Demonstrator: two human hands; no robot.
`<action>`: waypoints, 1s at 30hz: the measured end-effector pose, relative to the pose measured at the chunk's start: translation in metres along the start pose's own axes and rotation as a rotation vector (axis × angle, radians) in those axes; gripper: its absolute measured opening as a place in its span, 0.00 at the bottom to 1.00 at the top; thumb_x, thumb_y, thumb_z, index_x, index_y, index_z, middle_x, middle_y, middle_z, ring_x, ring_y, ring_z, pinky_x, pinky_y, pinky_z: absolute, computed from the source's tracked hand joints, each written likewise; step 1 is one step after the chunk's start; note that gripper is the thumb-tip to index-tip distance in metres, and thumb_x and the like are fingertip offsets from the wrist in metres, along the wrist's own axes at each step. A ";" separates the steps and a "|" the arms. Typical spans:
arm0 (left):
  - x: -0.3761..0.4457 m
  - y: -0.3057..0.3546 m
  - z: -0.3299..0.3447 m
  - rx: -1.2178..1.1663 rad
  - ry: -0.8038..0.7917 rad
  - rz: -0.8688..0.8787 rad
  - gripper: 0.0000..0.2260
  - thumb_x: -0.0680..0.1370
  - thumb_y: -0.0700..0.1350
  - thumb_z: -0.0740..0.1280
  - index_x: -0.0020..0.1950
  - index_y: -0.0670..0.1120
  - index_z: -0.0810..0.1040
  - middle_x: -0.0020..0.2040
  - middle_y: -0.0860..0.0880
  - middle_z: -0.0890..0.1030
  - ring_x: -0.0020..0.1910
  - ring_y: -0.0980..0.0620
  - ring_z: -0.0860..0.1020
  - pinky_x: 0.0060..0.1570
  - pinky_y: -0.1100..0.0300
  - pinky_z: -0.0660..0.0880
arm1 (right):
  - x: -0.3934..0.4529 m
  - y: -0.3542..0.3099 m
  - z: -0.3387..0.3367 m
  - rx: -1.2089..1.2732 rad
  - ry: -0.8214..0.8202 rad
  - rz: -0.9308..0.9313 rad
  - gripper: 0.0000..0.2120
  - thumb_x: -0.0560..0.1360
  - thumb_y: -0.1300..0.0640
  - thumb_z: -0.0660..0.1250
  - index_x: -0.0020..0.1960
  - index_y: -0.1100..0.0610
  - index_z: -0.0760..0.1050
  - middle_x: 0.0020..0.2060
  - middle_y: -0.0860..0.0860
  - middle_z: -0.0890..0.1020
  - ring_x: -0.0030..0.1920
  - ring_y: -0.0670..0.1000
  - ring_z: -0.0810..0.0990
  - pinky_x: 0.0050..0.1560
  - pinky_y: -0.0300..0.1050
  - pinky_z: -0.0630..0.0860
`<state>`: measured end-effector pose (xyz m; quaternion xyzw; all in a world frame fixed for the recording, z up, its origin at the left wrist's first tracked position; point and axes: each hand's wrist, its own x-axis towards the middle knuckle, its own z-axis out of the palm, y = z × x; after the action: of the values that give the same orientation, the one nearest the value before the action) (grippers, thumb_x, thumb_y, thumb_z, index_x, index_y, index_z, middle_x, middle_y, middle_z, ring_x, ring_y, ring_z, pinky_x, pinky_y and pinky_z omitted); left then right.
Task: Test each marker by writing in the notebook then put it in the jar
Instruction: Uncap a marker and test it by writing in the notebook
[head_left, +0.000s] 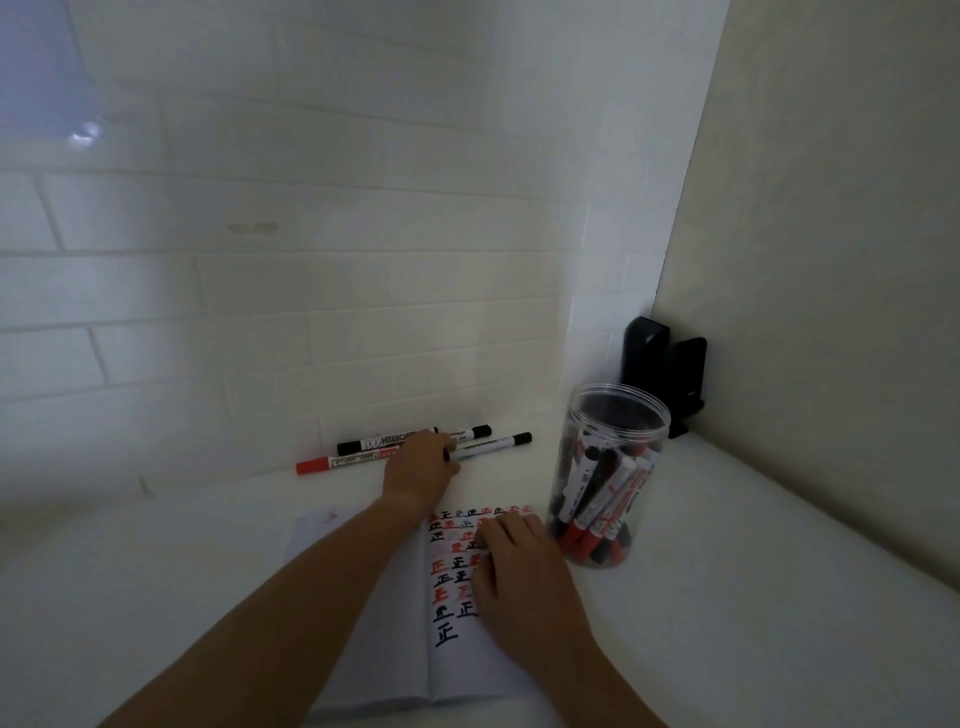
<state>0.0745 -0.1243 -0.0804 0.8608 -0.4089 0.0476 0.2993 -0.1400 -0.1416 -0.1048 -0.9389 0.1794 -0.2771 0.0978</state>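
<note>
The left hand (422, 462) was the nearer one, reaching to the far side where the loose markers (415, 447) lay by the wall — long axes running left to right, right under its curled fingers. Whether they had pinched one yet I could not tell. The right hand (511, 566) lay flat on the notebook (452, 670) — the jar (608, 478) just to its right.

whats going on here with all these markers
A person is testing markers in an open notebook. The left hand reaches to the markers on the table by the wall, touching the nearest black one; whether it grips it is unclear. The right hand rests flat on the page, full of red and black marks. The jar beside it already holds many markers.
</note>
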 end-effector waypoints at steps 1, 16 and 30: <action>0.001 0.000 0.000 -0.003 0.011 -0.007 0.09 0.78 0.48 0.69 0.56 0.49 0.82 0.53 0.49 0.79 0.54 0.50 0.77 0.53 0.55 0.75 | 0.000 0.000 0.000 0.004 -0.009 0.001 0.19 0.77 0.47 0.47 0.55 0.51 0.74 0.52 0.45 0.75 0.54 0.45 0.69 0.60 0.41 0.70; -0.107 0.012 -0.028 -0.123 0.134 0.265 0.05 0.75 0.54 0.66 0.46 0.55 0.73 0.39 0.59 0.75 0.39 0.60 0.73 0.40 0.62 0.73 | -0.006 -0.004 -0.013 0.111 -0.047 -0.001 0.31 0.78 0.56 0.56 0.81 0.51 0.59 0.69 0.49 0.75 0.68 0.47 0.72 0.71 0.40 0.66; -0.138 -0.044 -0.057 -0.026 0.083 0.196 0.26 0.75 0.56 0.59 0.73 0.54 0.70 0.70 0.51 0.72 0.70 0.50 0.67 0.66 0.46 0.68 | -0.015 -0.013 -0.033 0.349 0.090 -0.175 0.08 0.80 0.56 0.65 0.57 0.48 0.77 0.51 0.39 0.81 0.53 0.40 0.79 0.53 0.37 0.75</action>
<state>0.0247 0.0222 -0.1000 0.8100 -0.4789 0.1067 0.3211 -0.1659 -0.1267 -0.0812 -0.9062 0.0507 -0.3533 0.2266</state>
